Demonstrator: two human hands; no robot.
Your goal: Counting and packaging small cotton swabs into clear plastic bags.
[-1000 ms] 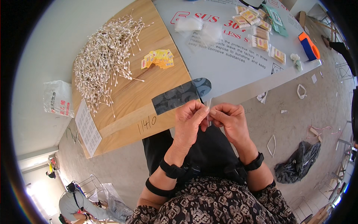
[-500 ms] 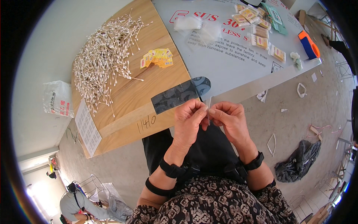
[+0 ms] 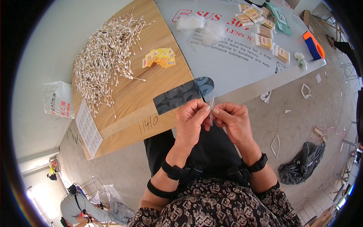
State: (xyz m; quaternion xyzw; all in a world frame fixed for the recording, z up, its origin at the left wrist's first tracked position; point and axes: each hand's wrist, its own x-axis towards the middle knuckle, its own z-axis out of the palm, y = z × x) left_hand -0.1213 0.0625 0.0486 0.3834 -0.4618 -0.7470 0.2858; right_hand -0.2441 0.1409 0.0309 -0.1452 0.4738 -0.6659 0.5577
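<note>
In front of my lap, just off the table's near edge, a small clear plastic bag [image 3: 211,106] stands nearly edge-on between my hands. My left hand [image 3: 191,120] pinches one side of it with thumb and forefinger. The fingertips of my right hand [image 3: 235,120] are closed on its other side. The bag's lower part is hidden behind my fingers. Further off lie a large heap of cotton swabs [image 3: 104,62], a fan of small yellow cards [image 3: 160,58] and a stack of flat clear bags [image 3: 191,24].
Several filled swab packets [image 3: 263,36] lie at the far right near an orange-and-blue tape dispenser [image 3: 314,46]. A dark patterned strip [image 3: 176,97] spans the wooden and grey tabletops. A label sheet [image 3: 89,128] overhangs the left edge. Another person [image 3: 81,204] sits lower left.
The clear bag has turned slightly between my fingertips and shows a little wider. My right fingertips have shifted a little; both hands stay in nearly the same place.
</note>
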